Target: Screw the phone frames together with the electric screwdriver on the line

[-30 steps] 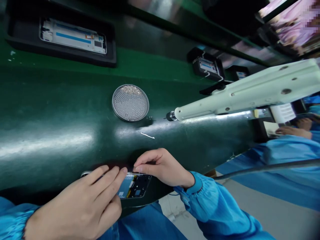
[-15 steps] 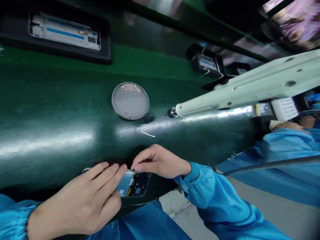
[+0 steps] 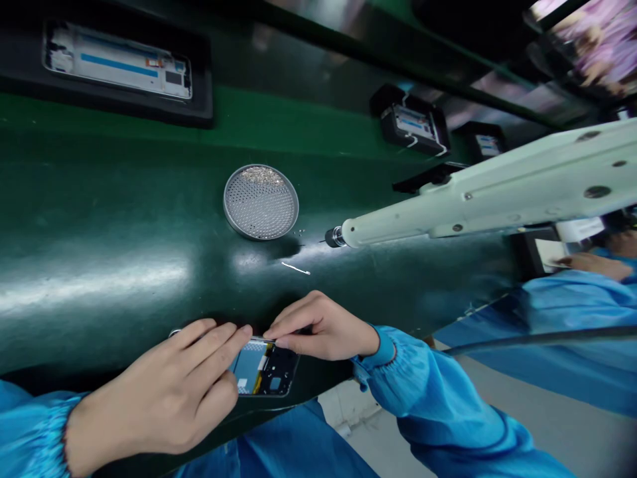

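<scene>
An opened smartphone (image 3: 279, 380) lies at the bench's near edge, its dark board area, a yellow ribbon and a blue-grey panel exposed. Over its left part stretches my left hand (image 3: 174, 385), fingertips along the far long edge and thumb at the near side, gripping it and hiding much of the phone. At the far edge, towards the right corner, my right hand (image 3: 321, 326) pinches with thumb and forefinger. What is between those fingertips is too small to make out. A thin white strip (image 3: 295, 268) lies on the bench beyond my right hand.
Beyond the hands stands a round perforated dish (image 3: 261, 206) of tiny screws. A pale green electric screwdriver (image 3: 428, 212) reaches in from the right, bit pointing left. Phone parts sit in black trays (image 3: 203, 99) at the back. A co-worker's blue sleeve (image 3: 572, 299) is at right.
The view has shifted slightly, and the screwdriver's tip sits a little lower and further left. My right thumb and forefinger stand somewhat wider at the phone's edge; my left hand keeps its hold.
</scene>
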Action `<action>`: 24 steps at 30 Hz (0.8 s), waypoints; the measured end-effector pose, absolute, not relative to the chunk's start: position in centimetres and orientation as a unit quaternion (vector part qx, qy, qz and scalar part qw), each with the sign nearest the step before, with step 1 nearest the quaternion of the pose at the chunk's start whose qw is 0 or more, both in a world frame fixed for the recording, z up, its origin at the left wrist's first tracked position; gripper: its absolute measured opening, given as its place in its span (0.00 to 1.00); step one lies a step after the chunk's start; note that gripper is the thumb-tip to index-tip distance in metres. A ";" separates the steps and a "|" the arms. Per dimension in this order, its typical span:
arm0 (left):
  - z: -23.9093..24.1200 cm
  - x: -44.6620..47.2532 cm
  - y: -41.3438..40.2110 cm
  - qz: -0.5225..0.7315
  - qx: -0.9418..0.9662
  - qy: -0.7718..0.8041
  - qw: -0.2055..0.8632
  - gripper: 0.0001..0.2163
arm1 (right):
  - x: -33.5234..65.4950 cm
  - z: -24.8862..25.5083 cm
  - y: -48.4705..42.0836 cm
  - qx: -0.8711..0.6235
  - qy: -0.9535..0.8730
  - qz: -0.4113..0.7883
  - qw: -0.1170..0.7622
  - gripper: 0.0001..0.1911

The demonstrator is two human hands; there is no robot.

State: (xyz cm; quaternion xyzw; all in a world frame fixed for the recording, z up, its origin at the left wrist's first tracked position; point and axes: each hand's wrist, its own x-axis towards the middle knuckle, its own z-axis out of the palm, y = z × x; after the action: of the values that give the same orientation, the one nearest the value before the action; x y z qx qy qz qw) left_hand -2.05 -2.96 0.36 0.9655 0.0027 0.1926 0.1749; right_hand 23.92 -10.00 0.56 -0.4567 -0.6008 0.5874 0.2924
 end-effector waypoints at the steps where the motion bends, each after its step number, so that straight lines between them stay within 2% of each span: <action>1: 0.3 -2.1 -2.9 0.194 0.965 0.003 0.178 0.06 | 24.0 0.5 -9.9 -0.454 -0.601 0.589 0.291 0.11; 7: 0.0 -2.2 -2.5 0.192 0.964 0.007 0.186 0.07 | 23.9 0.3 -10.0 -0.470 -0.606 0.577 0.282 0.12; 13: -0.2 -1.8 -2.0 0.187 0.963 0.023 0.194 0.07 | 23.4 1.1 -10.3 -0.512 -0.665 0.457 0.295 0.14; 18: -0.4 -1.7 -2.0 0.178 0.963 0.038 0.198 0.06 | 22.7 1.6 -10.1 -0.534 -0.730 0.364 0.222 0.17; 21: -0.6 -1.7 -2.1 0.161 0.964 0.048 0.207 0.06 | 22.4 1.4 -10.1 -0.548 -0.731 0.361 0.190 0.17; 24: -0.6 -1.7 -2.0 0.158 0.963 0.050 0.212 0.06 | 22.2 1.2 -10.4 -0.554 -0.725 0.360 0.194 0.18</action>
State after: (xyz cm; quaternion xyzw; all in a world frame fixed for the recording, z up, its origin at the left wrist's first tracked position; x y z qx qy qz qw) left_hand -1.74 -2.04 -0.59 0.9632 0.0503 0.1581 0.2116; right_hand 22.21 -10.36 1.18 -0.5540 -0.7251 0.3602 0.1937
